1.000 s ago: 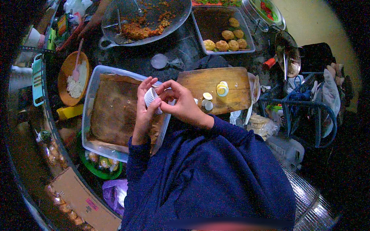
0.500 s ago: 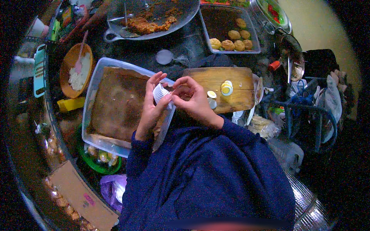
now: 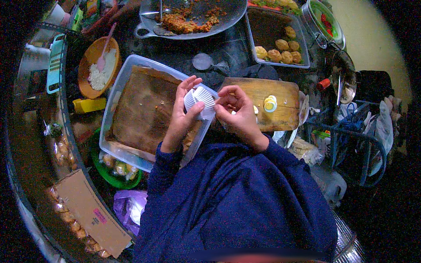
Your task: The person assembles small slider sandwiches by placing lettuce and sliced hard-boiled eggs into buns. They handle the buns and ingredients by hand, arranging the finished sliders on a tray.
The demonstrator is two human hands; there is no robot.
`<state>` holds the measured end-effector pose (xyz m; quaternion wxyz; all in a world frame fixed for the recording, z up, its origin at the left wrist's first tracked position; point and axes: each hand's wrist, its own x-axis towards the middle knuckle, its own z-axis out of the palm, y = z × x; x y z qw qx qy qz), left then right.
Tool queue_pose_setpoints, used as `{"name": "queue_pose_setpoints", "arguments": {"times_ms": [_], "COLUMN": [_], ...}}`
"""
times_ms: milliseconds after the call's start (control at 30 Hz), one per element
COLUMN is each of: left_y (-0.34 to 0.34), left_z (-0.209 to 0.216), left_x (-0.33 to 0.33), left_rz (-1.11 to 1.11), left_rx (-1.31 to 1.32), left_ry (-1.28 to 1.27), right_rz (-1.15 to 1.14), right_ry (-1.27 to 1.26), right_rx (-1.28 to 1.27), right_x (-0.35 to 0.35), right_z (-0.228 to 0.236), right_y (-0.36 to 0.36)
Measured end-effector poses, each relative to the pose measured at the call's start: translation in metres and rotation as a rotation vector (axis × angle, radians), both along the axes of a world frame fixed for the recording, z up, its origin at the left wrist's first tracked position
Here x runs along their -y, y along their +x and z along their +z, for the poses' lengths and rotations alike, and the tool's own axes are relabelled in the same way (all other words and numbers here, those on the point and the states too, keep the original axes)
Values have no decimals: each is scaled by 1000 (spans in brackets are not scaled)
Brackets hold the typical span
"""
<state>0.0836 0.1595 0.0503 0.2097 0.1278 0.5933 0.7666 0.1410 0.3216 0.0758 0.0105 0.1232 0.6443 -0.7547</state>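
Observation:
My left hand [image 3: 182, 114] holds a small stack of white pleated paper baking cups [image 3: 202, 100], its thumb pressed on their front and its fingers behind. Right beside them, my right hand [image 3: 239, 111] has thumb and fingers curled together at the cups' right edge; whatever lies in that pinch is too small to make out. Both hands are above the right rim of a clear plastic box [image 3: 115, 98] with a brown-lined bottom. Behind my right hand is a wooden cutting board [image 3: 252, 90] carrying slices of boiled egg [image 3: 270, 104], partly hidden by the fingers.
A wok [image 3: 210, 33] with orange-brown filling is at the far side, beside a box of round golden pieces [image 3: 281, 44]. To the left are an orange bowl [image 3: 83, 85] of white food, a green basket [image 3: 136, 180] and a cardboard piece [image 3: 85, 206]. A dark rack [image 3: 366, 142] stands right.
The paper cups have turned and fanned wider in my left hand, showing more of their pleats. My right hand has drawn slightly away from them. The whole view has shifted a little.

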Motion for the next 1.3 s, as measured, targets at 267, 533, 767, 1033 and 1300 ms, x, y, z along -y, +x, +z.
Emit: {"name": "queue_pose_setpoints", "arguments": {"times_ms": [267,533,767,1033,1300], "left_y": [-4,-6,1,-14,-5], "left_z": [-6,-13,-33,-66,-45], "left_x": [6,6,-1,1,4], "left_rz": [38,-29,-186,-236,-224], "left_rx": [84,123,81,69,226], "left_ry": [64,122,160,281,356], "right_rz": [-226,57,195,440,470], "right_ry": [967,1284,306,162,-45], "right_rx": [-423,-422,-151,-65,-52], "right_x": [-64,-57,-23,-1,-4], "right_z": [12,-21,-2,-14,-20], "right_y": [-4,3,2,-22,-25]}}
